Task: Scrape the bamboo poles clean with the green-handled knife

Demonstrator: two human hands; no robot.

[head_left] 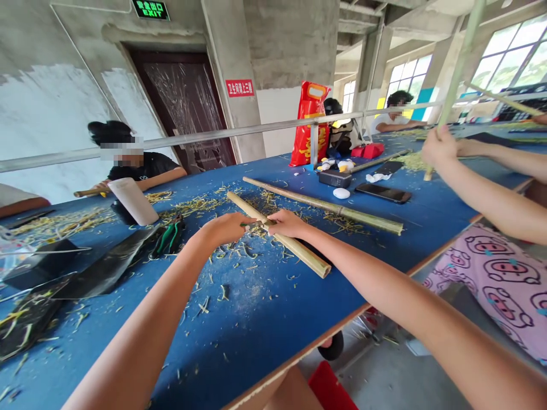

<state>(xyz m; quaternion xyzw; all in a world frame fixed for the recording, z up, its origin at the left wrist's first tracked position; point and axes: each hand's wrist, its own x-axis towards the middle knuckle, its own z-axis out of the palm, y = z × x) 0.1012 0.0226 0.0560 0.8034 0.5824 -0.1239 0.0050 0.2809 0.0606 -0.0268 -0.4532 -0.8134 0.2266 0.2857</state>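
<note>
A pale, scraped bamboo stick (pixel 305 256) lies slantwise on the blue table in front of me. My left hand (pixel 228 229) is closed on a small metal blade (pixel 255 225), which rests across the stick's middle. From the other side my right hand (pixel 285 223) is closed on the stick, its thumb close to the blade's end. Its lower fingers are hidden, so whether they also touch the blade is unclear. Beyond my hands lies a second, longer bamboo pole (pixel 325 204). Bamboo shavings (pixel 245 250) are scattered all about.
Left stand green-handled pliers (pixel 170 238), a white cylinder (pixel 133 200) and a dark sheet (pixel 109 265). A phone (pixel 383 192), a black case (pixel 335 179) and a red bag (pixel 308 125) lie farther back. At right, a co-worker's hands (pixel 440 147) hold an upright pole. A metal rail (pixel 205 135) crosses behind.
</note>
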